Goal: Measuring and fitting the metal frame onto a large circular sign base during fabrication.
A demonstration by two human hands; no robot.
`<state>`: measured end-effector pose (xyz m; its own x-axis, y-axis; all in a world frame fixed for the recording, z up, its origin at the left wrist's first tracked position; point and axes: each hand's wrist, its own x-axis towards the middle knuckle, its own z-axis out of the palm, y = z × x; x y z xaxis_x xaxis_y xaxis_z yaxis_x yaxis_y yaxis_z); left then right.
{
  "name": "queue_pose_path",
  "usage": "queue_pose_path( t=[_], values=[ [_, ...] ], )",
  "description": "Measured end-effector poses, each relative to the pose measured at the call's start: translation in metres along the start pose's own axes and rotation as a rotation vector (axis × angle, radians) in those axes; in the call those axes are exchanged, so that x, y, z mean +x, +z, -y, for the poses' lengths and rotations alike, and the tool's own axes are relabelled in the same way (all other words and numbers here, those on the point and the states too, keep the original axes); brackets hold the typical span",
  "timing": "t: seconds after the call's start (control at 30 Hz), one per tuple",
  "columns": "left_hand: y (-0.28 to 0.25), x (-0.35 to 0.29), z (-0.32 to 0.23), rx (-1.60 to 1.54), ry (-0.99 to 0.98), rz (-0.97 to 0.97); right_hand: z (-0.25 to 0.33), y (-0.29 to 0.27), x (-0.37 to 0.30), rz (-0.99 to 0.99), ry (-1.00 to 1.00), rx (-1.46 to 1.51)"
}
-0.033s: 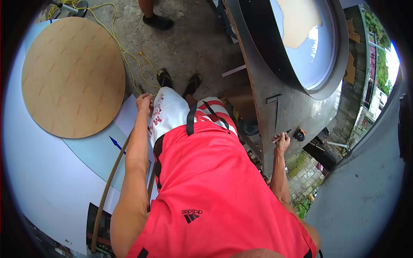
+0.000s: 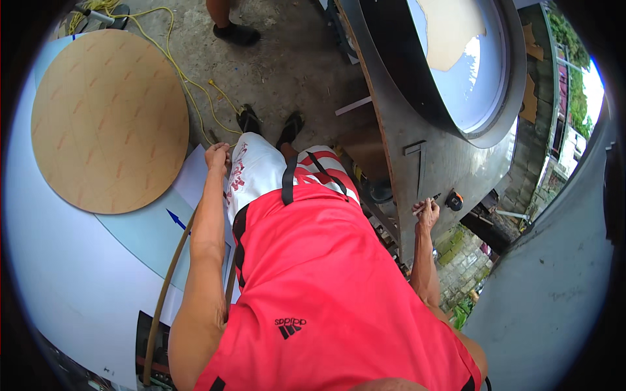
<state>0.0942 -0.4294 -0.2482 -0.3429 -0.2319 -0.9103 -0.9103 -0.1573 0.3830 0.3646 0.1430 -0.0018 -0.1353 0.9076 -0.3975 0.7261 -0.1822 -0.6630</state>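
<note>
Over the right-hand table's near edge, my right hand [image 2: 426, 214] is closed on a slim pen [image 2: 437, 196] with a dark tip. Just right of it lies a black and orange tape measure [image 2: 454, 201]. A metal try square [image 2: 421, 168] rests on the tabletop beyond the hand. My left hand [image 2: 218, 157] hangs beside my white shorts with its fingers curled; whether anything is inside them is hidden. To its left lies a large round disc [image 2: 111, 124] covered in brown paper, on top of pale blue and white sheets [image 2: 140, 238].
A big dark round frame [image 2: 404, 72] with a white inside stands on the grey table [image 2: 401, 189]. A yellow cord [image 2: 171, 49] runs over the concrete floor [image 2: 293, 58]. Another person's foot [image 2: 236, 34] is at the top. A brown curved strip [image 2: 166, 280] rises by my left arm.
The view has shifted very slightly. Both hands keep their places and hold the same pose.
</note>
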Motion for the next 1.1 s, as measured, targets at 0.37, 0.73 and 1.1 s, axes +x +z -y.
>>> queue_pose_path(
  t=[0.37, 0.73, 1.1],
  values=[
    [-0.008, 0.029, -0.054, 0.070, 0.057, 0.078, 0.027, 0.049, -0.056, 0.076, -0.037, 0.070],
    [0.026, 0.012, -0.099, 0.242, 0.131, 0.155, 0.019, 0.072, -0.054, 0.035, -0.108, 0.076],
    [0.104, -0.070, -0.132, 0.602, 0.502, 0.588, -0.012, 0.091, 0.011, -0.060, -0.210, 0.041]
  ],
)
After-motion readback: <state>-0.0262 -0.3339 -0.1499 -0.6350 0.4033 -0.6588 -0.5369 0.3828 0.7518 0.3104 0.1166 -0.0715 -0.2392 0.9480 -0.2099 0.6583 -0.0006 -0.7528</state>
